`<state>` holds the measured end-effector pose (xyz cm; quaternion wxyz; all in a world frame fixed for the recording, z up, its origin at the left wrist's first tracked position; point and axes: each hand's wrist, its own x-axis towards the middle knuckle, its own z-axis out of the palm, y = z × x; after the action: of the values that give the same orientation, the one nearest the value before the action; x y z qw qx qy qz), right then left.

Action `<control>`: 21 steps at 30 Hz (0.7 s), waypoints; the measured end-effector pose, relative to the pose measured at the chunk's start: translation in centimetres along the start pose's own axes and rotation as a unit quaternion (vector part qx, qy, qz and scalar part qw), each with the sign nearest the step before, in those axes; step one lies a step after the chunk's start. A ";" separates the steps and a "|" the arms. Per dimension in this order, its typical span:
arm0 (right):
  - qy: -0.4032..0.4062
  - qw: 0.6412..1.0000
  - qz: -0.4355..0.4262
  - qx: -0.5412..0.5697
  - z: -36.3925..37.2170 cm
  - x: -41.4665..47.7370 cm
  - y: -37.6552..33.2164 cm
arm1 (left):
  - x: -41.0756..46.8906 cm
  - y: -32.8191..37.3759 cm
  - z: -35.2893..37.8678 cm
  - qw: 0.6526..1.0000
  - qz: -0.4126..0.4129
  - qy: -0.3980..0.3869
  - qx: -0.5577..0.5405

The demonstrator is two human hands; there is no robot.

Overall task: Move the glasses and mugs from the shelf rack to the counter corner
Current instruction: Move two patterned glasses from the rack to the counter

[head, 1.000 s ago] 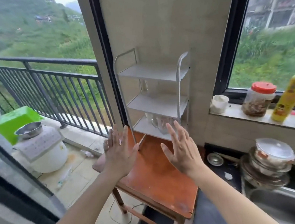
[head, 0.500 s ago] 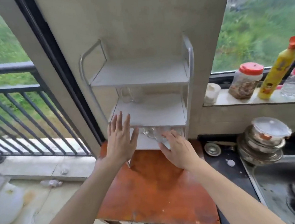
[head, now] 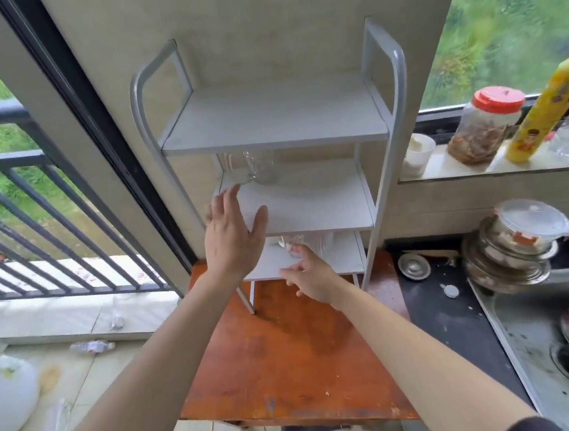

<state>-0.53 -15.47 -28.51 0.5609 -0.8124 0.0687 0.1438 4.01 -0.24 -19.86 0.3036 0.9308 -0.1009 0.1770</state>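
At the shelf rack (head: 267, 113), nothing gripped.
My left hand (head: 233, 240) hung flat-fingered before the middle shelf; my right hand (head: 311, 278), fingers loosely spread, was at the clear glasses (head: 308, 242) on the bottom shelf, contact unclear. A glass mug (head: 261, 165) stood at the middle shelf's back.
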 end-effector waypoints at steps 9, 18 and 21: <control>0.031 0.998 0.037 0.048 -1.2 -2.7 0.8 | 7.8 2.2 1.0 0.962 -0.156 0.004 -0.224; 0.094 0.981 0.082 0.147 0.1 -4.4 1.4 | 1.8 3.6 0.2 0.925 -0.155 -0.004 -0.347; 0.132 0.978 0.081 0.141 1.1 -5.5 1.7 | -1.6 4.1 -0.7 0.901 -0.157 0.031 -0.403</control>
<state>-6.34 -15.37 -28.71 0.6422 -0.7289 0.2271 0.0691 1.18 -2.89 -17.77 0.6799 0.7264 -0.0067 0.1004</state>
